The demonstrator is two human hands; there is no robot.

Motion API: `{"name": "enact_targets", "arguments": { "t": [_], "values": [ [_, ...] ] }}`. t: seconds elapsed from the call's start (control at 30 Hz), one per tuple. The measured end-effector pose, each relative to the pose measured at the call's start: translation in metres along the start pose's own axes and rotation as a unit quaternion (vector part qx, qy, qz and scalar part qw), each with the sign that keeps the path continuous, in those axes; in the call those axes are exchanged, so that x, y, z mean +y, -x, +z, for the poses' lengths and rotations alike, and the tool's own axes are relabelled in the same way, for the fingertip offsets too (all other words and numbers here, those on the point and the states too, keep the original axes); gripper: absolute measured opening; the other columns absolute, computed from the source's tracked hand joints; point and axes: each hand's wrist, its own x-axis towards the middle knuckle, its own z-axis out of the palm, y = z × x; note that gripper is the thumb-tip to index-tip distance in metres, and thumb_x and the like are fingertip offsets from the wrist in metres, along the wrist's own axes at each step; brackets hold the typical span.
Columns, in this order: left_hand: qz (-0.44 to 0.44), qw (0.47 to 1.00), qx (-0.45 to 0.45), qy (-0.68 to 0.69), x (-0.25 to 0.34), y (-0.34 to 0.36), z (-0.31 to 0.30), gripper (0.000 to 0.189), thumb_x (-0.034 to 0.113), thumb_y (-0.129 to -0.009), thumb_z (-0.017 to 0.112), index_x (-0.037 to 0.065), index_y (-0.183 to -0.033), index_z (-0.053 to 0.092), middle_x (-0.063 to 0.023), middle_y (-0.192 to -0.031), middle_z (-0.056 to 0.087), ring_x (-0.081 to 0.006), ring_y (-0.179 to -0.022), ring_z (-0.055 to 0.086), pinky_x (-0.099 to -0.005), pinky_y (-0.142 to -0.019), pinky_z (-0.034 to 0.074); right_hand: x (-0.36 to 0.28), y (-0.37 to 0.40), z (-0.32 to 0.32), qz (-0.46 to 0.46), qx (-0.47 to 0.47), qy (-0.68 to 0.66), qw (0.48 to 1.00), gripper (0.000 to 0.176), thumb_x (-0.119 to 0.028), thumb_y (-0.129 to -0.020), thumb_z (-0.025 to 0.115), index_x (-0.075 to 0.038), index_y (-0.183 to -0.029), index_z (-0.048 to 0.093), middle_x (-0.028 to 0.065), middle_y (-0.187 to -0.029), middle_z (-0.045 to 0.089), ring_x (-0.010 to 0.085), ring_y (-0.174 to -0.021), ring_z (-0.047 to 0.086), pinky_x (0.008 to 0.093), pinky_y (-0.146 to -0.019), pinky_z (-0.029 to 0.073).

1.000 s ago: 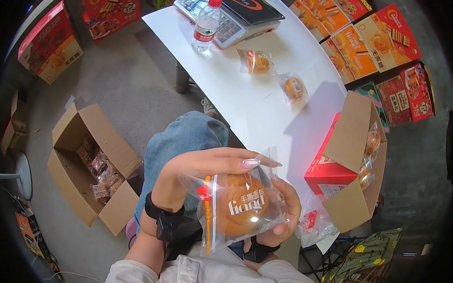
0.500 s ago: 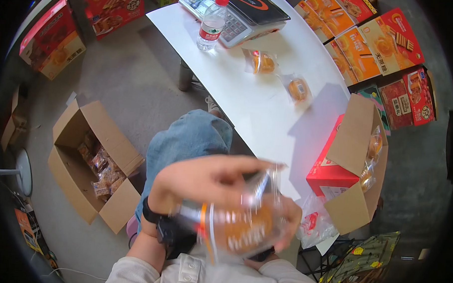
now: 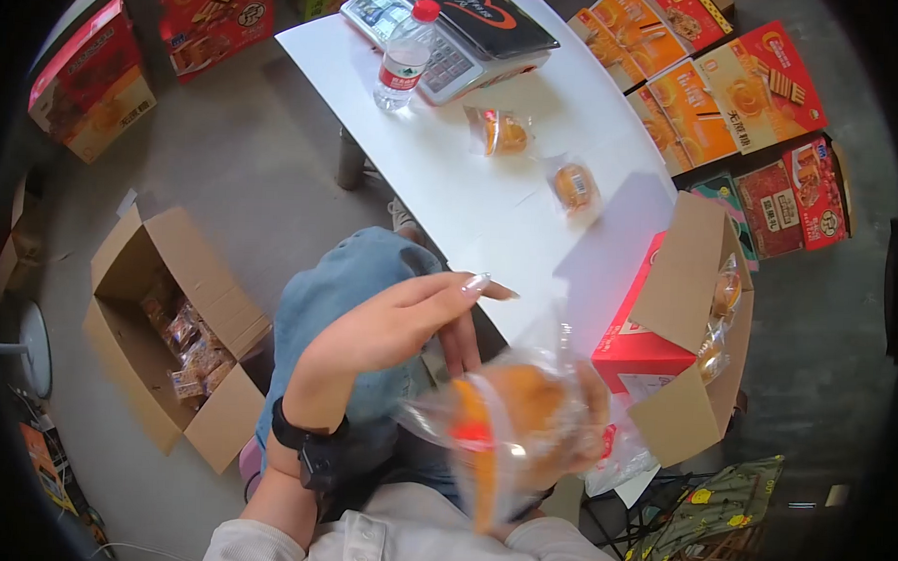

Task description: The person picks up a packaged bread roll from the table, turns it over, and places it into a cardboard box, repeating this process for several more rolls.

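A wrapped bread roll (image 3: 528, 412) in a clear bag with an orange and red band hangs tilted over my lap, blurred by motion. My right hand (image 3: 590, 424) grips it from its right side, the fingers partly hidden behind the bag. Just left of and above the bag, my left hand (image 3: 398, 323) is held with fingers stretched out and nothing in it. On the white table (image 3: 481, 217) ahead lie two more wrapped rolls, one (image 3: 504, 134) near the scale and one (image 3: 574, 189) closer to me.
A water bottle (image 3: 403, 56) and a scale (image 3: 467, 49) stand at the table's far end. An open red carton (image 3: 690, 319) with wrapped rolls is at the right. Left on the floor is a cardboard box (image 3: 175, 335) holding small packets. Gift boxes (image 3: 713, 87) lie beyond the table.
My left hand has come off the bag and lifted, its fingers now extended. The roll has turned and shifted right in my right hand. The whole view has moved slightly.
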Motion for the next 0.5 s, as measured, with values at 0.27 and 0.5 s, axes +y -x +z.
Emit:
{"name": "enact_targets", "arguments": {
  "t": [0.27, 0.5],
  "values": [
    [0.155, 0.974, 0.166, 0.005, -0.003, -0.007, -0.002, 0.033, 0.013, -0.09, 0.038, -0.003, -0.115, 0.05, -0.0089, -0.074, 0.056, -0.0147, -0.071, 0.055, -0.0263, -0.063, 0.045, -0.051, -0.038, -0.054, -0.323, 0.305, -0.062, 0.894, 0.057, -0.045, -0.083, 0.049, -0.003, -0.121, 0.041, 0.003, -0.07, 0.042, 0.0105, -0.052, 0.03, 0.0235, -0.045, 0.026],
    [0.187, 0.963, 0.182, 0.074, -0.001, -0.005, -0.003, 0.036, 0.018, -0.088, 0.039, -0.007, -0.111, 0.052, -0.0075, -0.072, 0.054, -0.0138, -0.068, 0.052, -0.0251, -0.064, 0.043, -0.086, -0.026, -0.086, -0.396, 0.322, -0.02, 0.859, 0.038, -0.037, -0.086, 0.049, -0.006, -0.107, 0.045, 0.0038, -0.074, 0.037, 0.0135, -0.062, 0.035, 0.0245, -0.058, 0.032]
  ]
}}
